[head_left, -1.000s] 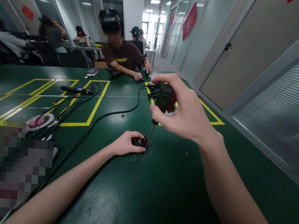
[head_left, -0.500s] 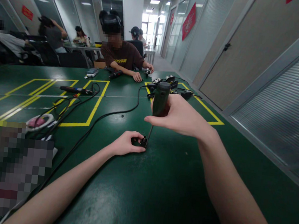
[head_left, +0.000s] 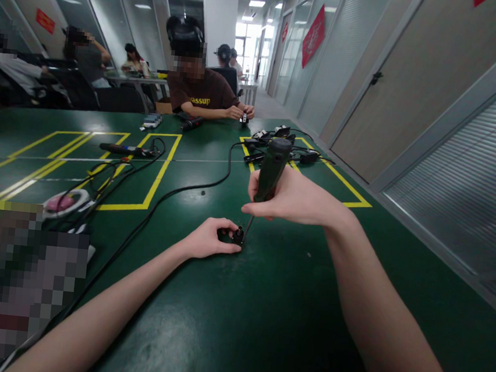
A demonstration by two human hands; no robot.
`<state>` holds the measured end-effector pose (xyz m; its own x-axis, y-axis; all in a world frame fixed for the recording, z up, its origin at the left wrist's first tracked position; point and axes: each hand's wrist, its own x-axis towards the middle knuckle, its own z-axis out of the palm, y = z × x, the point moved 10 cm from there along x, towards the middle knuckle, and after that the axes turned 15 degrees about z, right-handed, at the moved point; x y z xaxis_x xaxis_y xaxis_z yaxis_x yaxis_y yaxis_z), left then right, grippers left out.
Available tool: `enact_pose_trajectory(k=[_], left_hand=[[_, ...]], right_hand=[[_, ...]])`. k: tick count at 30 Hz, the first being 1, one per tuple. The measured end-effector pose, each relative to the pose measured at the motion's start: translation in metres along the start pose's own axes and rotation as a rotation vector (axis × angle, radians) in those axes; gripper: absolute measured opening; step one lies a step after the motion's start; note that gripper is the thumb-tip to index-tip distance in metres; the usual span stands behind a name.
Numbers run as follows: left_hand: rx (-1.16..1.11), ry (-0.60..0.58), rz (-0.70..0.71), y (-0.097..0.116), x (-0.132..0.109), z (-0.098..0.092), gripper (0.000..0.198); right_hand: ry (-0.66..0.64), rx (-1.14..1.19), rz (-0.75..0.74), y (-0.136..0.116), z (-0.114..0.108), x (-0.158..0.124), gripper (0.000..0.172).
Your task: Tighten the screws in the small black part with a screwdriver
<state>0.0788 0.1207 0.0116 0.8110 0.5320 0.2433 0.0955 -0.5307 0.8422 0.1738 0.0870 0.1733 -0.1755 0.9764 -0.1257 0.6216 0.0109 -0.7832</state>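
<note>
My left hand (head_left: 208, 238) rests on the green table, its thumb and fingers closed around a small black part (head_left: 238, 235) with a short round stub on top. In my right hand (head_left: 293, 196) is a screwdriver (head_left: 275, 164) with a thick dark handle, gripped from the side. The handle leans to the right, and its thin shaft slants down to the right edge of the black part. Whether the tip sits in a screw is too small to make out.
A black cable (head_left: 177, 190) crosses the green table (head_left: 200, 322). Beyond my right hand lie several black parts (head_left: 282, 132) within yellow tape. Another dark tool (head_left: 122, 149) lies left, near a white tape roll (head_left: 83, 198). A co-worker (head_left: 208, 97) sits opposite, handling a small part.
The screwdriver's handle has tilted further to the right, my right hand moving with it. My left hand has stayed put. The co-worker's two hands have come together at a small part.
</note>
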Motion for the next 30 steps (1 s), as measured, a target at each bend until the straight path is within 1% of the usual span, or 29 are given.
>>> enact_pose_trajectory(k=[6,12,25,30], left_hand=[[0.034,0.004,0.006,0.0000,-0.0002,-0.0017,0.036],[0.029,0.003,0.001,-0.0011,-0.0005,-0.0015,0.036],[0.000,0.003,-0.003,-0.0007,0.0002,-0.0005,0.036],[-0.001,-0.002,-0.003,-0.0029,-0.0005,0.0003,0.038]], right_hand=[[0.030,-0.024,-0.080,-0.0038,-0.0019,0.0011,0.012],[0.029,-0.023,-0.074,-0.0040,-0.0027,0.0008,0.019],[-0.008,0.000,-0.049,-0.0030,-0.0003,0.0003,0.023],[-0.002,-0.054,-0.056,-0.0018,0.0006,0.0010,0.026]])
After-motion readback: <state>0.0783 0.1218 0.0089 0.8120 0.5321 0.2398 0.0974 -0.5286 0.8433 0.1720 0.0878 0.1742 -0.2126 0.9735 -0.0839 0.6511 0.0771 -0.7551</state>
